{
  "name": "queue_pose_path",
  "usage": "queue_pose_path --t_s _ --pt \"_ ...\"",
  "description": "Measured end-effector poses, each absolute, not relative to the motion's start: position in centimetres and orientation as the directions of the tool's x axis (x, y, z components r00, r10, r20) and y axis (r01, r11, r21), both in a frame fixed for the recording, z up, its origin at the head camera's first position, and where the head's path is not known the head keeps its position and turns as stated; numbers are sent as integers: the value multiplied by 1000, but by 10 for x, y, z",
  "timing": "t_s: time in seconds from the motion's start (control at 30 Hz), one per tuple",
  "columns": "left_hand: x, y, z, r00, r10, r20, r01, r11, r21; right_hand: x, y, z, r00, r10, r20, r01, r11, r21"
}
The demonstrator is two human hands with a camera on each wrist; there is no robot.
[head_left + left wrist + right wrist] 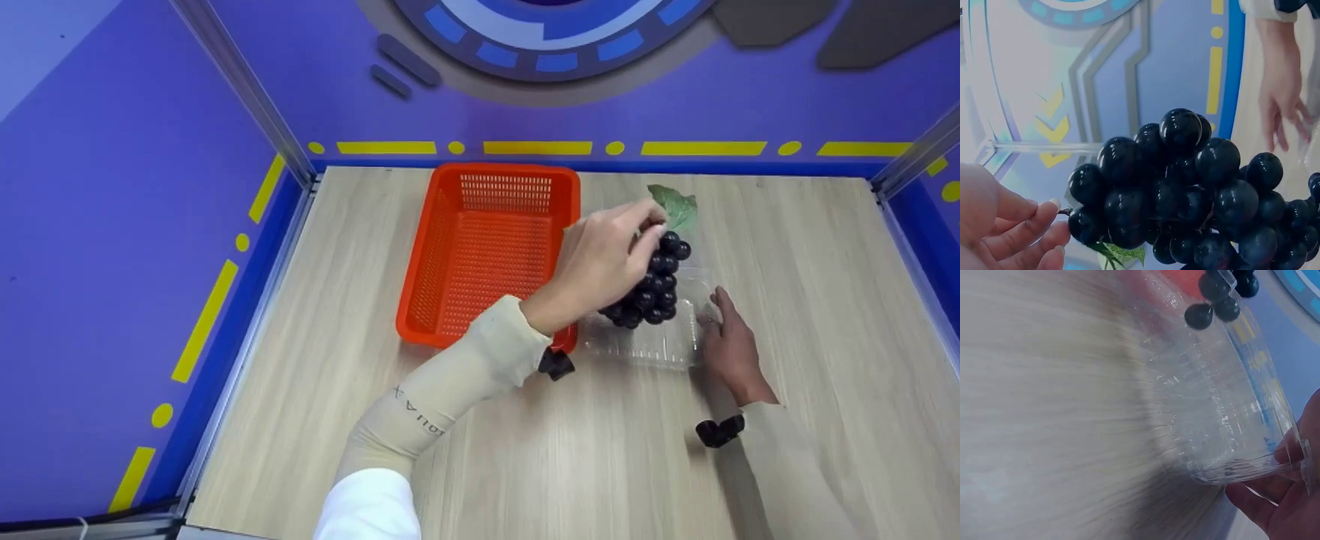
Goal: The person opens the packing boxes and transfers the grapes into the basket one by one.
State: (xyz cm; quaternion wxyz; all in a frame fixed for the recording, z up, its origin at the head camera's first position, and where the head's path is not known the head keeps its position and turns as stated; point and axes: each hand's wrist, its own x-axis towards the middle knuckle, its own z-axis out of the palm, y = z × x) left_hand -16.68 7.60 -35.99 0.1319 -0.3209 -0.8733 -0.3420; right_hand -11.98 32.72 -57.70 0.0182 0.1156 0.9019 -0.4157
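Note:
My left hand (pixel 604 259) pinches the thin stem of a bunch of dark grapes (pixel 654 294) between thumb and fingertips. In the left wrist view the grapes (pixel 1185 197) stretch away to the right of those fingers. A green leaf (pixel 677 208) shows beside the stem end; whether it is attached is unclear. Under the bunch sits a clear plastic container (pixel 660 341) on the table. At its right side is my right hand (pixel 733 352), with loosely extended fingers touching the wall. The right wrist view shows some of these fingers through the transparent container (pixel 1207 405).
Just left of the clear container stands a red-orange plastic basket (pixel 439 169) with slotted walls; my left forearm crosses its near right corner. Blue-purple panels (pixel 135 247) border the wooden table (pixel 600 465) at the left, back and right.

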Motion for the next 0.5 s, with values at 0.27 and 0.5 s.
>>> queue_pose_path --t_s 0.27,0.5 --pt "-177 56 -343 -769 405 495 636 562 528 -119 328 -578 -974 188 -124 214 606 -766" --pt "-185 32 -332 -782 320 535 610 567 553 -117 329 -577 -976 174 -134 213 603 -769"
